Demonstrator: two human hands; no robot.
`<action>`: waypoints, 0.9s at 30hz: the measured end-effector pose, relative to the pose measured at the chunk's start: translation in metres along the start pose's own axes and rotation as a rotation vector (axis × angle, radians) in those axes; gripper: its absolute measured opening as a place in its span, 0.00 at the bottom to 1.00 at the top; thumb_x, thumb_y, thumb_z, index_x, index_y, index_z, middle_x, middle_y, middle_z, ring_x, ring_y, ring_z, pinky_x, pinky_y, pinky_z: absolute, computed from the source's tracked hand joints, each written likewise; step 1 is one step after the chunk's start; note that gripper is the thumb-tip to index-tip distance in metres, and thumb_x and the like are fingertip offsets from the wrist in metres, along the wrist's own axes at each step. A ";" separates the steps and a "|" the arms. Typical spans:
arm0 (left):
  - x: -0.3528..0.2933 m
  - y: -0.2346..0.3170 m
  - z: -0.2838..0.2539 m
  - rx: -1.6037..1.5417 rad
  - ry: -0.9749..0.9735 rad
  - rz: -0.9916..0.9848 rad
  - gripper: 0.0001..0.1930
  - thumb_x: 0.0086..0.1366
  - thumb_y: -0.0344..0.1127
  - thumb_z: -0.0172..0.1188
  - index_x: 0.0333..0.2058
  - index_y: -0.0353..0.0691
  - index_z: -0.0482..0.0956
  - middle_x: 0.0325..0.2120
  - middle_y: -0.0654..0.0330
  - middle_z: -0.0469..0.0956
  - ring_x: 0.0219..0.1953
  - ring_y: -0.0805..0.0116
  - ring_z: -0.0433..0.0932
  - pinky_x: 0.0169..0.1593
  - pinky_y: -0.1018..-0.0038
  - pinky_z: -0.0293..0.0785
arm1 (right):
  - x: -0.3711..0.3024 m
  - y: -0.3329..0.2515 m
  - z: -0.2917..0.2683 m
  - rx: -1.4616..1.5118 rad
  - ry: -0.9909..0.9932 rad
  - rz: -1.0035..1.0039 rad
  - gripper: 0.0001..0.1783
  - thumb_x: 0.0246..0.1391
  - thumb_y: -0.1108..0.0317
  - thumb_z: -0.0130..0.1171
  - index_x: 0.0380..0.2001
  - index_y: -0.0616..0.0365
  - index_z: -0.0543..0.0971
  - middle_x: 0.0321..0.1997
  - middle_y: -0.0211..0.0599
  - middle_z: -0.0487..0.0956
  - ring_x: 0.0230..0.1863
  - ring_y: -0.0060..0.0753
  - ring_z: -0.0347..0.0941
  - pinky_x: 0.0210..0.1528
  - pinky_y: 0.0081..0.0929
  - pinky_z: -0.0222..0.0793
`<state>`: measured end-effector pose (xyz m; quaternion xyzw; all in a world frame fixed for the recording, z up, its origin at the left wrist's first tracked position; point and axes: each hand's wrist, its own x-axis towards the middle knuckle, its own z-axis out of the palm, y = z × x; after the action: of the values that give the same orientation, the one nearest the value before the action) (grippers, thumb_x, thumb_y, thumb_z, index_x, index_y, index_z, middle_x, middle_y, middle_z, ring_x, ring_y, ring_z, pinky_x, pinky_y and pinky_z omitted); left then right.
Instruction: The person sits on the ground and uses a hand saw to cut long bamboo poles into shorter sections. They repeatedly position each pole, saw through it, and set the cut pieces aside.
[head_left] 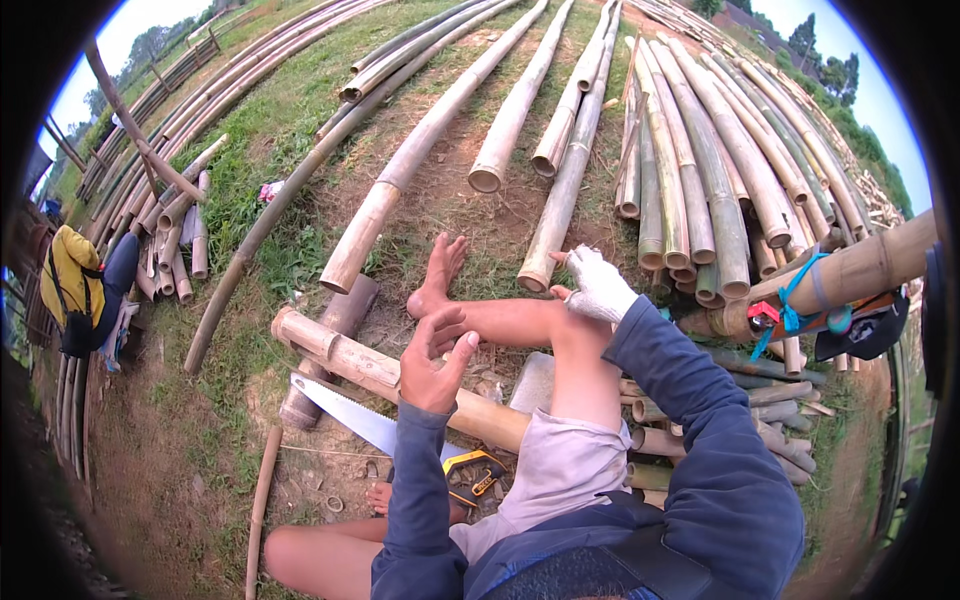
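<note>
My bare left hand is raised over a thick bamboo pole, its fingers stretched and nothing in them. My right hand, in a white glove that leaves fingertips bare, hovers at or rests on my right knee; I cannot tell which. Its fingers are apart and hold nothing visible. The bamboo pole runs under my right leg, its far end lying across a short dark log. A handsaw with a yellow and black handle lies beside the pole, partly hidden by my left forearm.
Long bamboo poles stretch away ahead, with a big stack to the right. Cut bamboo pieces are piled beside my right leg. A thin stick lies at left. A yellow jacket hangs far left; a thick bamboo beam crosses at right.
</note>
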<state>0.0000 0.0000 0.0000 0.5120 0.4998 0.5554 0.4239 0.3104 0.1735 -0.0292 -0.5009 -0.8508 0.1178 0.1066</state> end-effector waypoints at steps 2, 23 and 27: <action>-0.001 -0.003 -0.014 -0.020 0.064 -0.018 0.26 0.71 0.35 0.70 0.64 0.35 0.74 0.55 0.50 0.81 0.57 0.59 0.82 0.60 0.67 0.80 | 0.014 0.004 0.031 0.095 0.002 0.076 0.41 0.60 0.46 0.70 0.72 0.50 0.71 0.62 0.56 0.74 0.64 0.66 0.71 0.68 0.53 0.69; 0.049 -0.108 0.037 0.003 -0.024 -0.294 0.24 0.70 0.31 0.70 0.61 0.33 0.76 0.52 0.51 0.84 0.54 0.64 0.85 0.58 0.68 0.81 | 0.158 0.050 0.131 0.231 0.092 0.868 0.59 0.60 0.43 0.67 0.84 0.40 0.45 0.82 0.64 0.44 0.75 0.72 0.61 0.73 0.52 0.68; 0.060 -0.112 0.049 0.009 -0.063 -0.279 0.24 0.70 0.32 0.70 0.61 0.32 0.76 0.52 0.50 0.84 0.54 0.63 0.85 0.58 0.69 0.81 | 0.160 0.055 0.137 0.313 0.151 0.880 0.62 0.55 0.47 0.74 0.84 0.36 0.45 0.81 0.61 0.44 0.75 0.75 0.58 0.74 0.55 0.66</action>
<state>0.0372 0.0812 -0.1032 0.4565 0.5550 0.4725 0.5103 0.2389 0.3265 -0.1663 -0.7989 -0.5197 0.2419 0.1822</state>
